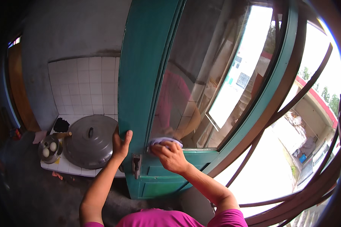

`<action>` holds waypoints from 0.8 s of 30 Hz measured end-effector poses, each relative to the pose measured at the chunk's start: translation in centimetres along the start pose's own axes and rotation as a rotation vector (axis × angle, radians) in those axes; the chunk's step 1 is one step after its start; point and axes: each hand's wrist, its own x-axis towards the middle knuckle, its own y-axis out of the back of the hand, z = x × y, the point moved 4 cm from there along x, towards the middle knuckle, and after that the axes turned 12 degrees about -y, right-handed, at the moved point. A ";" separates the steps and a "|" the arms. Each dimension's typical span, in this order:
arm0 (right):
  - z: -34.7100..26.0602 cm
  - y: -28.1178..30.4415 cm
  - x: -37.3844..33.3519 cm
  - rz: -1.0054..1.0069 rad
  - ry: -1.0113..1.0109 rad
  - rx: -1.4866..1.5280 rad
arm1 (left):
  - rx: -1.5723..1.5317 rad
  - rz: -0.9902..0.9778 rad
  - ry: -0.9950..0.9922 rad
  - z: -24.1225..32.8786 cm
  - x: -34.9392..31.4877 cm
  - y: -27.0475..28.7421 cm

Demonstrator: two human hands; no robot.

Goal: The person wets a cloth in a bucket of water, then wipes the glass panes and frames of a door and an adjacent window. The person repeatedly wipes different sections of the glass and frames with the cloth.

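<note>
A green door with a large glass pane stands in front of me. My left hand grips the door's left edge, thumb up on the near side and the other fingers hidden behind it. Pressed to the lower left corner of the pane is a pale purple cloth, bunched under my right hand, whose fingers are closed over it. A metal door handle sits just below and between my hands. The glass reflects a pink sleeve and an arm.
Left of the door, a white-tiled ledge bears a large grey domed lid, a metal bowl with white egg-shaped things and a black cloth. Curved dark bars cross the bright opening at right, with a yard beyond.
</note>
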 end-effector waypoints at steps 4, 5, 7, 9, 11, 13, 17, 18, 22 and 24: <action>2.9 1.8 -0.7 -0.069 0.175 -0.068 | 0.015 0.014 -0.019 0.1 -0.2 -0.4; 4.3 3.2 0.9 0.003 0.208 -0.158 | 0.023 0.000 0.005 -0.1 -0.5 -0.3; 7.0 7.9 7.0 0.137 0.147 -0.178 | 0.009 0.014 -0.021 -0.1 -0.6 -0.1; 9.9 12.3 15.3 0.350 0.130 -0.260 | 0.031 0.018 0.028 -0.7 -1.3 1.2; 13.4 18.3 23.3 0.476 0.150 -0.403 | 0.029 0.029 0.019 -0.1 -0.9 0.4; 21.9 25.1 30.3 0.541 0.072 -0.413 | -0.007 -0.012 0.045 -0.3 -0.8 -1.3; 14.3 26.3 34.8 0.908 0.150 -0.406 | -0.023 0.025 0.064 -0.7 -1.0 0.3; 13.5 24.9 33.4 0.885 0.185 -0.403 | -0.044 0.041 0.043 -0.6 -1.0 0.5; 10.1 14.9 21.0 0.594 0.034 -0.261 | -0.004 0.031 0.073 -0.8 -1.3 1.1; 8.6 9.0 11.8 0.408 0.043 -0.191 | 0.007 0.048 0.058 -1.3 -1.1 0.8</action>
